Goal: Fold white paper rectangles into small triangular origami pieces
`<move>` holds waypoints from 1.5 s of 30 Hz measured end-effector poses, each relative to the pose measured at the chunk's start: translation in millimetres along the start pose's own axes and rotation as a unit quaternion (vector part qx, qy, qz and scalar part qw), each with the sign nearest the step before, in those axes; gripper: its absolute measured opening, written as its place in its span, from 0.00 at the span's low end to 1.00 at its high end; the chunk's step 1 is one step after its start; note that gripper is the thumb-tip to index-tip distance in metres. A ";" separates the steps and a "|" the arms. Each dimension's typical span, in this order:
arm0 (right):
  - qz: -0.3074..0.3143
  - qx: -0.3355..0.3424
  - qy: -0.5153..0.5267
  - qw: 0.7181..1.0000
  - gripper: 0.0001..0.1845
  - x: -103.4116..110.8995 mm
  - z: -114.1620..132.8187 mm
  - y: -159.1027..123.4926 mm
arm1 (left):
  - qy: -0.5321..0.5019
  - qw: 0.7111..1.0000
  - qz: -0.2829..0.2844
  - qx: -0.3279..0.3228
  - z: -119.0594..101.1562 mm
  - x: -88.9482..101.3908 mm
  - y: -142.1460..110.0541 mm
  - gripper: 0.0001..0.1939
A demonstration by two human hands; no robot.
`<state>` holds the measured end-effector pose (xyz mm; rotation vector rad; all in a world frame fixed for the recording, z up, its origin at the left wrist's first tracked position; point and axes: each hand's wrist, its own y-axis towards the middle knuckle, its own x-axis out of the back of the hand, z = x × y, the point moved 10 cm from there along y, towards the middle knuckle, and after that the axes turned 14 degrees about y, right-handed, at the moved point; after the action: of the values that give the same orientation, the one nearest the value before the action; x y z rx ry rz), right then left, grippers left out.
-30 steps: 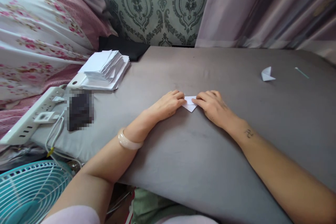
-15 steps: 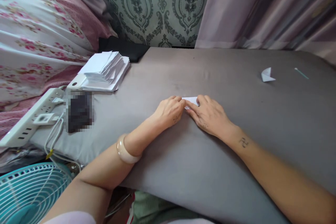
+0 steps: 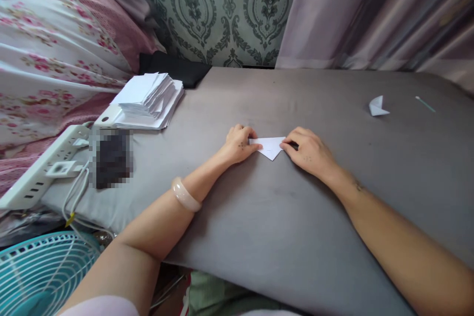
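Folded paper [image 3: 272,149], a crisp white triangle with its ends partly hidden by fingers, lies on smooth grey fabric [image 3: 281,227]. Far left of it, a dark object [image 3: 113,159] is pixelated past recognition. The left hand [image 3: 241,144] pinches its left end, thumb on top; the right hand [image 3: 306,152], fingers curled, pinches its right corner. Well right of it sits an angular paper piece [image 3: 377,106].

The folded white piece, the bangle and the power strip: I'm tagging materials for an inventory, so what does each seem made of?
Folded white piece: almost surely paper, matte; thin, with straight, crisp edges.
Bangle: polished stone, glass or resin, I can't tell which; pale, with glossy highlights.
Power strip: probably hard plastic, smooth; an even white casing with neatly cut slots.
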<state>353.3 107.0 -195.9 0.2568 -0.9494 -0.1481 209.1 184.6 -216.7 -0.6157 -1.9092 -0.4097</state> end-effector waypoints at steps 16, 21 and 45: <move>-0.003 -0.100 0.270 0.958 0.26 -3.8 -17.9 3.1 | -0.263 0.962 -0.026 -0.065 -8.8 6.6 -5.6 0.09; -0.001 -0.144 0.384 0.912 0.24 -6.7 -18.9 2.3 | -0.409 0.912 0.035 0.014 -1.7 -2.8 -7.0 0.22; -0.079 0.290 -0.151 0.942 0.13 12.7 72.5 -19.4 | 0.261 0.871 -0.259 -0.325 -66.0 34.9 -44.8 0.15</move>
<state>301.0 74.3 -151.2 0.8756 -1.2656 -0.0500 220.2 120.8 -158.5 -0.3387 -1.3565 -1.4539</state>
